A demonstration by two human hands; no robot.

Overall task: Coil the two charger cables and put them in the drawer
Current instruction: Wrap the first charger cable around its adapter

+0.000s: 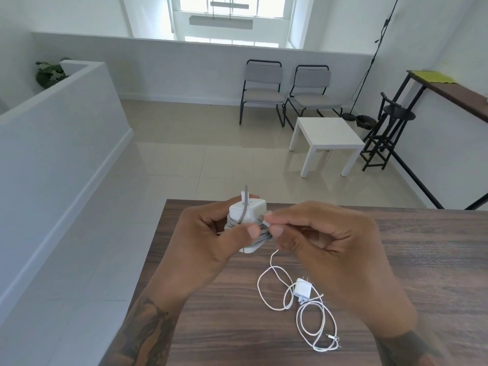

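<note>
Wooden table (422,260), white charger cable (303,307)

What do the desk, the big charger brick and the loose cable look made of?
Desk: dark wood-grain top, matte; streaky grain shows, though it could be laminate rather than solid wood.
Brick: smooth white plastic by its look, with rounded corners and a soft sheen; grey cord is wound round it.
Cable: thin and white, lying in loose loops; it looks slightly textured, perhaps braided, but too fine to tell.
</note>
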